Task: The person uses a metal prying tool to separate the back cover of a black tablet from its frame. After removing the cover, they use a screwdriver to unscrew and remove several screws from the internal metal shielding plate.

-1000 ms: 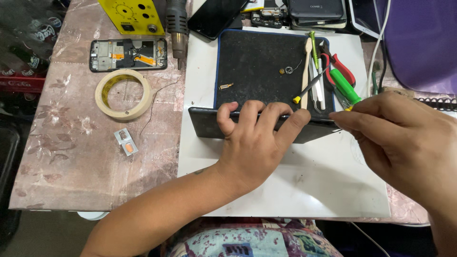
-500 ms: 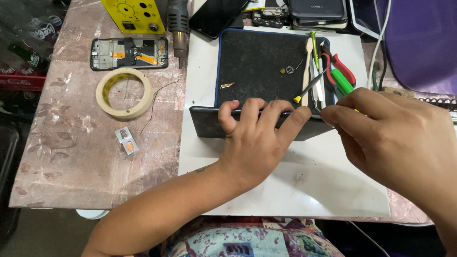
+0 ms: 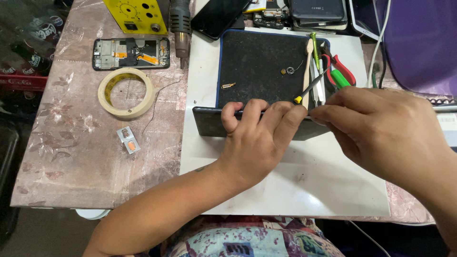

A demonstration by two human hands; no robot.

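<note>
On the white board, just in front of the black rectangular work mat (image 3: 259, 64), the left hand (image 3: 259, 143) clamps a dark slab-shaped phone (image 3: 209, 121) upright on its edge. Beside it, the right hand (image 3: 381, 131) pinches something unseen at the phone's top edge; no opening shows.

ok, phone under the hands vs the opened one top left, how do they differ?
The black phone lies on the white board, its dark face closed; the opened phone lies on the marbled table with its orange and metal insides bare. The left hand presses on the black phone and the right hand is at its right end; nothing touches the opened phone. Both lie flat, long side across.
</note>
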